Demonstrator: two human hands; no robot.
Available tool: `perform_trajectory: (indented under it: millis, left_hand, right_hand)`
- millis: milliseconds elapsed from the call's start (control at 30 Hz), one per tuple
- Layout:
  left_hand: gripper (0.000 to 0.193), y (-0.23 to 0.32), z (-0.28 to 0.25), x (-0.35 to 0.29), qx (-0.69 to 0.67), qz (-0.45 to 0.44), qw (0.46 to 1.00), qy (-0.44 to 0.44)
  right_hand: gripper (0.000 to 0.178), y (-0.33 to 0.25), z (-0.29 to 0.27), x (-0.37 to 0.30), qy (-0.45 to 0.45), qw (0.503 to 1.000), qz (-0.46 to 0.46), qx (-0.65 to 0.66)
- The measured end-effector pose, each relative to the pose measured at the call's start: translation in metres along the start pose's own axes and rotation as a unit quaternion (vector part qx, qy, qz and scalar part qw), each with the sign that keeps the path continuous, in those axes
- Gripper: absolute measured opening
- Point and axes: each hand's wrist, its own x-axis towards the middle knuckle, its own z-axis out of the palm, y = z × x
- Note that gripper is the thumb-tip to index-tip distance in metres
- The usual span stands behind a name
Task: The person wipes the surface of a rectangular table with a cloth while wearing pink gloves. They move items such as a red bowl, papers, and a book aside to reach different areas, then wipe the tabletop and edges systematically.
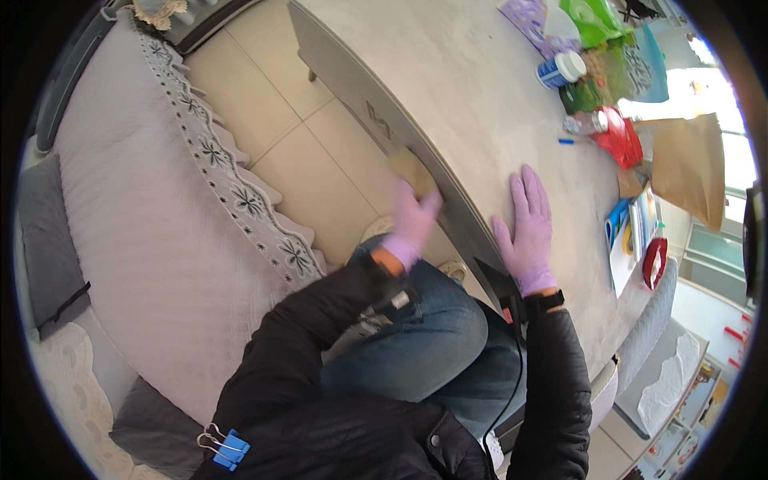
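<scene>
My left hand, in a pale purple glove and smeared by motion, grips a tan sponge-like pad. Blur hides whether the pad is a sponge or a folded cloth. It is at the grey side panel of a low table, just below the top's edge. On the pale stone-look tabletop lies my right hand, gloved in the same purple. Its palm is down, its fingers are stretched forward and it holds nothing. A black band circles the right wrist.
Bottles, bags and packets crowd the table's far right, among them a white-capped blue bottle, a red packet and a brown paper bag. Papers lie nearer. A quilt-covered sofa stands left; a black cable hangs beside my right forearm.
</scene>
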Motion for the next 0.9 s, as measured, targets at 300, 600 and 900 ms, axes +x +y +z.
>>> perform_trajectory:
  millis: [300,600,900]
  left_hand:
    - [0.044,-0.023,-0.034,0.061,0.251,0.165,0.949,0.096]
    - [0.065,0.062,-0.076,0.151,0.005,0.161,0.961,0.226]
    - [0.058,0.09,-0.046,0.093,0.139,0.288,0.931,0.176]
  right_hand:
    - [0.08,0.001,-0.001,0.003,-0.015,1.0,-0.011,0.007]
    - [0.08,-0.001,-0.003,0.001,-0.012,1.0,-0.006,-0.002]
    - [0.077,-0.009,-0.006,0.002,-0.02,1.0,-0.011,-0.007]
